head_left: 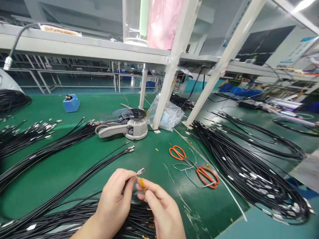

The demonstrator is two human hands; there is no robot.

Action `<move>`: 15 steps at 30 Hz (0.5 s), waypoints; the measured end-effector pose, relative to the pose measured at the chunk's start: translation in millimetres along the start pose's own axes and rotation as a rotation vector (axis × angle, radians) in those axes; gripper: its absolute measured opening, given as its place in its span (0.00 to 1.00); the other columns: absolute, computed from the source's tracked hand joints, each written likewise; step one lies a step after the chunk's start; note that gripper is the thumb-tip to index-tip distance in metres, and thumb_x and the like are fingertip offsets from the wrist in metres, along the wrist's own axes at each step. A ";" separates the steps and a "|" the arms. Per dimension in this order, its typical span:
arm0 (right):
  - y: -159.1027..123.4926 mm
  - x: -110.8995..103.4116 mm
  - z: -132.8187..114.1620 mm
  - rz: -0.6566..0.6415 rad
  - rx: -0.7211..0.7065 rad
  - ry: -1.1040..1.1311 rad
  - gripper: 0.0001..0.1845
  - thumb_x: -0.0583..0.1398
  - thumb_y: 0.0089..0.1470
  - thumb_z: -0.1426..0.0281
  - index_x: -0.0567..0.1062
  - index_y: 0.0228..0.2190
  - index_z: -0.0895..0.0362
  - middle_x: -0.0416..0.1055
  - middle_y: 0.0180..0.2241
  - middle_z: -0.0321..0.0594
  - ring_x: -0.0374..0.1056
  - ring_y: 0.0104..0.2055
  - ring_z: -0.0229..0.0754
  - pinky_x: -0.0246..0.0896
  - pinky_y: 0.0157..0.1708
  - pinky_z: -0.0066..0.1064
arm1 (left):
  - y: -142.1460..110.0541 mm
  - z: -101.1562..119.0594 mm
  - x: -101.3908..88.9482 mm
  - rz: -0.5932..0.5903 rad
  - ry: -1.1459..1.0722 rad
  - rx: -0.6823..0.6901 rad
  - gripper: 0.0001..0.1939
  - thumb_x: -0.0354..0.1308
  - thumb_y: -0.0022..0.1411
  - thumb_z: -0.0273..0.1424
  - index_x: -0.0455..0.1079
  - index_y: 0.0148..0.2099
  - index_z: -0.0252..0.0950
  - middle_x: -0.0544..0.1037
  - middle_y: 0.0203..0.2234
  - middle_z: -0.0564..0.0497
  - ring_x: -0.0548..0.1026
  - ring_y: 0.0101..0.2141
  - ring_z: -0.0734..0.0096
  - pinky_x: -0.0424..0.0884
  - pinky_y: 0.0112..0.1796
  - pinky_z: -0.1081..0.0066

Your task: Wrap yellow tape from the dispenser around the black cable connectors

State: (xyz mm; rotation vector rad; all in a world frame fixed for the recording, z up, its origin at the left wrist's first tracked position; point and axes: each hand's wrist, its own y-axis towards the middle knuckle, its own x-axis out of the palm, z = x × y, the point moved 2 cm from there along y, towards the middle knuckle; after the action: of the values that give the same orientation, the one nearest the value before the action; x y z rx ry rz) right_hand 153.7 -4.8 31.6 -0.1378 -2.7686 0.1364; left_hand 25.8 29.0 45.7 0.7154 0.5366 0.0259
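My left hand [115,196] pinches a thin black cable just behind its small metal connector tip [141,171], which points up and to the right. My right hand [159,205] is closed beside it, its fingers pinching a small piece of amber tape [142,183] against the cable. Both hands hover over a bundle of black cables [74,215] on the green table [62,166] at the bottom of the view. A few single cables with metal ends [129,150] lie just beyond my hands.
A grey tape dispenser machine [127,126] stands mid-table. Two orange-handled scissors [178,153] [208,177] lie to the right. Black cable bundles lie at the left [45,146] and right [249,166]. A blue holder [71,103] and a plastic bag [169,116] sit further back by white frame posts.
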 end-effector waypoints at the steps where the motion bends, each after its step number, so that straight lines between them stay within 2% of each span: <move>1: 0.0 1.6 -0.4 -0.002 -0.006 0.010 0.20 0.65 0.45 0.55 0.81 0.36 0.55 0.77 0.39 0.46 0.70 0.44 0.49 0.66 0.44 0.37 | -0.4 1.2 -0.4 -0.006 0.009 0.028 0.08 0.52 0.62 0.21 0.65 0.38 0.39 0.73 0.28 0.55 0.71 0.30 0.75 0.68 0.33 0.75; 7: -3.3 4.5 -2.6 -0.009 -0.001 0.070 0.19 0.65 0.46 0.57 0.80 0.39 0.54 0.77 0.41 0.45 0.70 0.45 0.49 0.65 0.45 0.36 | -1.4 3.7 -3.1 -0.020 0.020 0.168 0.12 0.48 0.61 0.16 0.65 0.41 0.37 0.73 0.31 0.52 0.70 0.33 0.75 0.69 0.35 0.75; 15: -5.0 9.3 -7.0 -0.016 -0.028 0.047 0.19 0.64 0.48 0.59 0.79 0.39 0.56 0.77 0.41 0.47 0.70 0.46 0.51 0.64 0.46 0.39 | -1.8 4.9 -4.3 -0.013 0.033 0.226 0.15 0.48 0.60 0.15 0.66 0.44 0.37 0.73 0.32 0.50 0.70 0.33 0.74 0.70 0.34 0.74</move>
State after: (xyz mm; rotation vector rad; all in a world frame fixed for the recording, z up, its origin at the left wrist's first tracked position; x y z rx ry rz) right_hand 147.2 -8.2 41.9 -0.1246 -2.7247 0.0884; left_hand 24.2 23.8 49.6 0.9329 0.5809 -0.0353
